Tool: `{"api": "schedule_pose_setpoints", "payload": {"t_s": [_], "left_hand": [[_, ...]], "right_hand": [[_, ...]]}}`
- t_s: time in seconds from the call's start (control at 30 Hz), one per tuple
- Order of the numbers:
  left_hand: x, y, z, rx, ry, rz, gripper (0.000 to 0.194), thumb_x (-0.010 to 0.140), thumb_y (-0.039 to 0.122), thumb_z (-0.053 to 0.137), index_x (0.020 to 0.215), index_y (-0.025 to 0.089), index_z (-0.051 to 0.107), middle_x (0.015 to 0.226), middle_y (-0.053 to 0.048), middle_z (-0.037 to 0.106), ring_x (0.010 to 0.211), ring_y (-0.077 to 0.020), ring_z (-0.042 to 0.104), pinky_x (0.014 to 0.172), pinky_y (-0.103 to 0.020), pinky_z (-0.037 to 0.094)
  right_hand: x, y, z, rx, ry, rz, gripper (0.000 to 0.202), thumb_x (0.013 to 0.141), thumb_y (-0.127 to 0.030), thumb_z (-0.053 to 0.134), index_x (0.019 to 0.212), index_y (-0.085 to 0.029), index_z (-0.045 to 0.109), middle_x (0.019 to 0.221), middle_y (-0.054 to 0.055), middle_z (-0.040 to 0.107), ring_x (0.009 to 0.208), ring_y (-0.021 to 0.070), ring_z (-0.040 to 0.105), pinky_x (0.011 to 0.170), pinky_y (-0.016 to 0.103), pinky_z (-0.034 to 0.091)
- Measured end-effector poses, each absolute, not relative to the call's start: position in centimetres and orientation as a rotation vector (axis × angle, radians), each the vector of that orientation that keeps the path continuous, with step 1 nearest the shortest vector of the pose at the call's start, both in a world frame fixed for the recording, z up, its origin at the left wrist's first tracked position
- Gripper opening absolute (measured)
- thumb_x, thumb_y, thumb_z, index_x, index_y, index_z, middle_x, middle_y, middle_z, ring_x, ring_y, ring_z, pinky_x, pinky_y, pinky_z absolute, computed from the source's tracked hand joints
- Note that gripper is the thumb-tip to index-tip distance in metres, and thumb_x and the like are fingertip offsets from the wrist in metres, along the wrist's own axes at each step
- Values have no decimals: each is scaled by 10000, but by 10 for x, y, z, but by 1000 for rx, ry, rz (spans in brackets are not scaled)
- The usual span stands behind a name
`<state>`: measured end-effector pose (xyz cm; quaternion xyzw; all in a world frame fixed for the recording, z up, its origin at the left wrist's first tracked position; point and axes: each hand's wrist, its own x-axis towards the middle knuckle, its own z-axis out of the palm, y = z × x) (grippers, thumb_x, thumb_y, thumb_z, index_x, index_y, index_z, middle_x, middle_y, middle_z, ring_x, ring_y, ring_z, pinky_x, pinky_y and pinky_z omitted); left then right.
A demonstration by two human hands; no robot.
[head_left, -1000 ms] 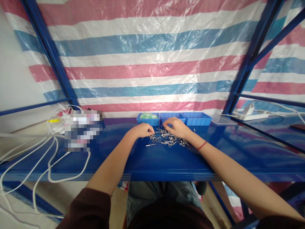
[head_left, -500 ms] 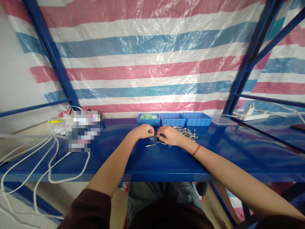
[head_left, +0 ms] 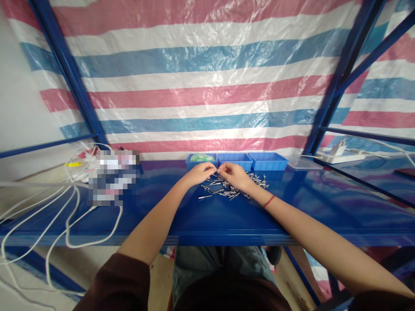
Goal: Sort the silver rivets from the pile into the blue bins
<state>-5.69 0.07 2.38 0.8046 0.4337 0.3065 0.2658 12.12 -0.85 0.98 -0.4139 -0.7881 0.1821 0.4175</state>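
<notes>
Many silver pop rivets (head_left: 223, 190) lie in a loose pile on the blue table (head_left: 207, 220). My left hand (head_left: 201, 172) is over the pile's left end, its thumb and fingers closed in a pinch. My right hand (head_left: 235, 176) hovers over the middle of the pile, also pinched, with a red cord round its wrist. The fingertips of both hands meet or nearly meet just in front of the blue bins. Whatever is between them is too small to make out.
Behind the pile stand a left blue bin (head_left: 194, 165) with a green-and-clear plastic bag (head_left: 201, 158), a middle blue bin (head_left: 235, 165) and a right blue bin (head_left: 269, 165). A clear lid (head_left: 303, 163) and power strip (head_left: 340, 157) are right; white cables (head_left: 76, 216) hang left.
Both hands have risen slightly from the pile towards the bins, and their fingertips have come together. More rivets show below them now.
</notes>
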Motion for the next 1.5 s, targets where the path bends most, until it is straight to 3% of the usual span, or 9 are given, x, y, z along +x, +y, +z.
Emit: {"api": "schedule_pose_setpoints", "payload": {"t_s": [0.17,0.33,0.63,0.93,1.2,1.37,1.5], "left_hand": [[-45,-5,20,1886,1049,838,220,807,367,465,826,161,540,738,11,529,580,-70,492,502,-186,354],[-40,-9,18,1867,973,837,194,802,341,505,835,153,541,729,19,510,584,-64,474,514,-186,349],[-38,-9,19,1854,972,1061,163,773,280,587,854,145,545,709,17,536,577,-69,482,526,-193,365],[-40,-13,24,1881,1011,1163,168,745,292,618,783,154,531,658,31,511,593,-72,483,569,-197,409],[-46,0,19,1974,1101,1163,195,784,317,573,915,171,567,776,-5,586,590,-78,526,570,-211,437],[-50,-4,20,2348,1249,1020,241,800,338,536,967,179,606,781,-11,625,648,-113,562,639,-241,445],[-55,-7,24,2475,1293,791,236,777,308,526,934,181,648,798,-24,663,705,-139,592,665,-246,444]], "right_hand": [[121,-5,11,-883,-1742,850,273,718,-427,592,769,-161,558,589,-25,542,510,103,472,512,248,384],[121,-7,12,-866,-1687,842,285,689,-434,627,737,-161,557,569,-31,516,503,95,448,496,240,355],[121,-14,16,-823,-1870,367,214,784,-333,533,812,-148,635,599,-7,544,552,113,459,554,249,375],[128,-17,22,-853,-1976,57,157,779,-204,509,808,-151,654,674,17,615,589,121,515,588,238,390],[143,-2,25,-961,-1993,7,252,861,-302,448,806,-158,647,711,33,647,611,138,549,601,245,394],[176,30,20,-1307,-1819,-373,283,870,-281,414,822,-143,655,805,100,657,770,204,577,711,297,403],[191,42,12,-1556,-1839,-546,307,870,-316,423,845,-134,670,868,147,657,843,257,564,710,334,396]]}}
